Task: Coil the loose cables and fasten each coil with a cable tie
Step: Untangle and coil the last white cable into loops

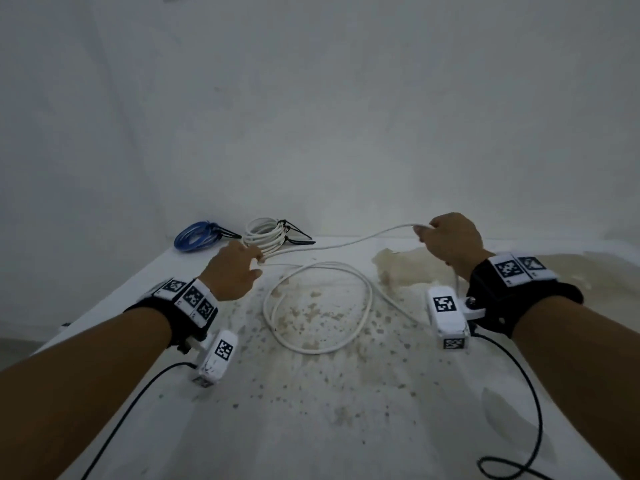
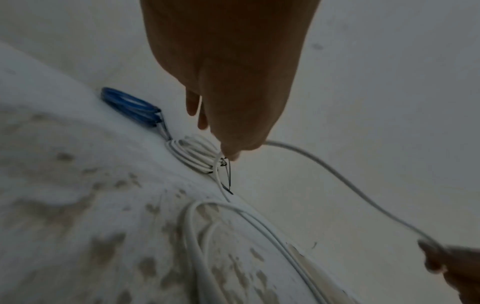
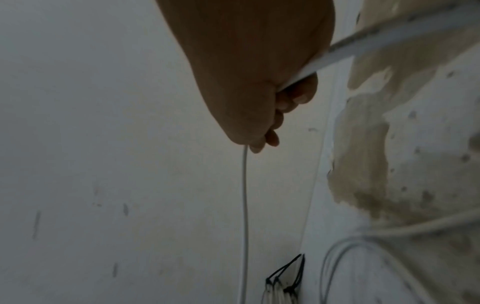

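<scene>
- Head view: two coils look finished at upper centre of the frame, a blue cable coil and a white cable coil, each cinched with black cable ties.
- One long loose white cable remains; it lies in slack loops mid-frame on the stained white bench, not yet coiled or tied.
- Left hand, centre left, pinches the cable near one end, just beside the white coil.
- Right hand, at right, is clenched around the same cable, lifting a span off the bench.
- Count: three cables; I judge two done, one left.
- No spare tie is visible.
</scene>
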{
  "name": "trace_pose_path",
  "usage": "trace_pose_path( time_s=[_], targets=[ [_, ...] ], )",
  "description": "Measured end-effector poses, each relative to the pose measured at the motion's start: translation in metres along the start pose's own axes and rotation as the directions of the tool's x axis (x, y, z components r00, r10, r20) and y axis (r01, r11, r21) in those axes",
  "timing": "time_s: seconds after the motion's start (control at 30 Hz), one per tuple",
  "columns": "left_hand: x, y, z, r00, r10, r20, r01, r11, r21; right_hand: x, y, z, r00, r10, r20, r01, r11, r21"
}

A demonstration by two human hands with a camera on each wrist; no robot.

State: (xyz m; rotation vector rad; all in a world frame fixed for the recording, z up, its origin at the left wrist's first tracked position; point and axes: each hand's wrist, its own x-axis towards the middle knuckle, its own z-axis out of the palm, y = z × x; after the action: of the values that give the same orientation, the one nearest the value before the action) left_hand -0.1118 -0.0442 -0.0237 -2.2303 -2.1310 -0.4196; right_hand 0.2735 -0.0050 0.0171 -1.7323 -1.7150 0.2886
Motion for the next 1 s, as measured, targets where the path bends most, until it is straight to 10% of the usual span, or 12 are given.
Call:
trace_pose_path(
  time_s=[0.13, 0.47, 0.6, 0.67, 0.73, 0.8, 0.87, 1.0],
  targets=[
    [-0.008, 0.017, 0.013, 0.922, -0.301, 0.244, 0.308, 0.951, 0.013, 0.0, 0.038, -0.006, 0.989, 0.146, -0.005, -0.146, 0.985, -0.093],
    [-0.01, 0.061, 0.001, 0.859, -0.244, 0.451, 0.366, 0.908, -0.206, -0.019, 0.044, 0.002, 0.921, 0.342, 0.187, -0.241, 0.877, -0.416],
    [0.002, 0.077, -0.023, 0.857, -0.3, 0.419, 0.513, 0.422, -0.747, -0.031, -0.025, 0.023, 0.965, -0.158, 0.208, 0.201, 0.957, -0.207],
    [0.004, 0.088, -0.038, 0.851, -0.258, 0.457, 0.499, 0.129, -0.857, -0.046, -0.073, 0.03, 0.839, -0.379, 0.389, 0.402, 0.915, 0.026],
    [0.005, 0.099, -0.054, 0.878, -0.22, 0.426, 0.442, 0.028, -0.897, -0.061, -0.113, 0.042, 0.714, -0.444, 0.541, 0.393, 0.894, 0.215],
    [0.005, 0.101, -0.063, 0.899, -0.244, 0.362, 0.385, 0.05, -0.922, -0.064, -0.132, 0.053, 0.708, -0.41, 0.575, 0.234, 0.904, 0.356],
    [0.002, 0.09, -0.065, 0.899, -0.306, 0.314, 0.367, 0.132, -0.921, -0.056, -0.137, 0.051, 0.814, -0.35, 0.464, 0.203, 0.919, 0.337],
    [0.003, 0.063, -0.052, 0.888, -0.372, 0.272, 0.429, 0.452, -0.782, -0.039, -0.126, 0.018, 0.932, -0.319, 0.171, 0.2, 0.849, 0.489]
  ],
)
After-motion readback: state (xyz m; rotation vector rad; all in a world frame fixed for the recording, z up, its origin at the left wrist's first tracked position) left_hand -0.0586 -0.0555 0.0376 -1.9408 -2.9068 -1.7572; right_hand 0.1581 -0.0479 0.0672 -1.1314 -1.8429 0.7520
